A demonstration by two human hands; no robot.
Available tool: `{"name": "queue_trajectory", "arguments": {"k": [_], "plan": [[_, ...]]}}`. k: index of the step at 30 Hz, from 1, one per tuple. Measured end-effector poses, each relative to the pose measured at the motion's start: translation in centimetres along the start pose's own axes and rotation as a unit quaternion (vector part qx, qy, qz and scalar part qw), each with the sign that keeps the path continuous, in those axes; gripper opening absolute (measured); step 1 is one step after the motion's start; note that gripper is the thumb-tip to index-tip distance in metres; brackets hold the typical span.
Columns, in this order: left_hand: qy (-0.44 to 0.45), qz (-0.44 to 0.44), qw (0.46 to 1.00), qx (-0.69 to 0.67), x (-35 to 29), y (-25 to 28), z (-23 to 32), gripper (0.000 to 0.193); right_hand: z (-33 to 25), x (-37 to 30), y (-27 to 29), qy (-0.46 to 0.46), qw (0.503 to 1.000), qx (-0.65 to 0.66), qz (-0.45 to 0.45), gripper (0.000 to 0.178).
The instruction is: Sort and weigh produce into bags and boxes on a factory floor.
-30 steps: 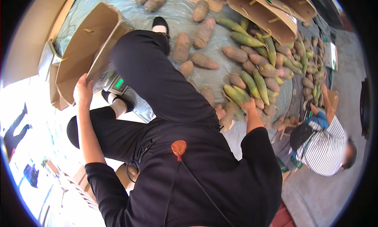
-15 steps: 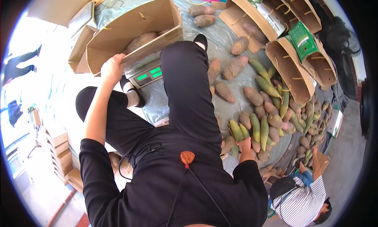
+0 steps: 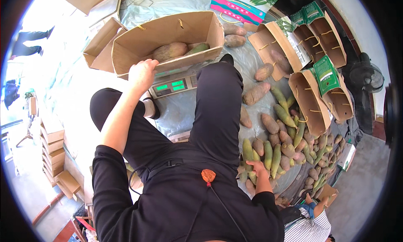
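Observation:
An open cardboard box (image 3: 168, 32) sits on a digital scale (image 3: 174, 85) with a green-lit display. My left hand (image 3: 142, 75) is closed over the box's near rim. Inside lie a large brownish tuber (image 3: 170, 52) and a green radish (image 3: 198, 48), partly hidden by the near wall. My right hand (image 3: 259, 170) is down at the right, among a pile of long green radishes (image 3: 276, 160) and brown-pink tubers (image 3: 269, 123). Its fingers are round the lower part of one green radish (image 3: 247, 149) at the pile's near left edge; its lower end is partly hidden.
More open cardboard boxes (image 3: 308, 101) with cord handles stand right of the pile. Loose tubers (image 3: 257, 93) lie on the plastic sheet (image 3: 201, 109). At the lower right, a person in a striped shirt (image 3: 308, 227) reaches toward the pile. A fan (image 3: 366, 78) stands at far right.
The view has shifted, bringing more of the box's inside and its green radish into sight. My right hand has come slightly nearer my body; my left stays on the rim.

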State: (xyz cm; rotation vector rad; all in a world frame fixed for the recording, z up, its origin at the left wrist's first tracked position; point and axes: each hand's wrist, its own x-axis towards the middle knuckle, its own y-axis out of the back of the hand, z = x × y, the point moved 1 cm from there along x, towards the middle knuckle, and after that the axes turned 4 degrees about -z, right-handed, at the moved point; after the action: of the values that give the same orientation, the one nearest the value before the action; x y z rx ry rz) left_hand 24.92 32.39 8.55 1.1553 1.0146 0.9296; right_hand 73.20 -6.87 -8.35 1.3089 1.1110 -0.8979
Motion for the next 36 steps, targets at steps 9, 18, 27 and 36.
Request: {"name": "queue_trajectory", "arguments": {"k": [9,18,27,36], "plan": [[0.007,-0.031,0.999,-0.018,0.3,0.3,0.2,0.02,-19.5,-8.6,3.0,0.394,0.917,0.049,0.039,0.037],[-0.02,0.013,1.0,-0.008,0.3,-0.1,-0.4,0.009,-43.1,-22.9,0.0,0.688,0.617,-0.302,0.233,0.055],[-0.014,-0.041,0.999,-0.025,0.3,0.6,-0.1,0.02,-50.6,-24.1,-10.5,0.681,0.508,-0.464,0.251,0.058],[-0.021,-0.011,0.999,-0.021,0.8,0.2,-0.7,0.022,-46.9,-17.6,-5.5,0.736,0.616,-0.137,0.245,0.037]]}}
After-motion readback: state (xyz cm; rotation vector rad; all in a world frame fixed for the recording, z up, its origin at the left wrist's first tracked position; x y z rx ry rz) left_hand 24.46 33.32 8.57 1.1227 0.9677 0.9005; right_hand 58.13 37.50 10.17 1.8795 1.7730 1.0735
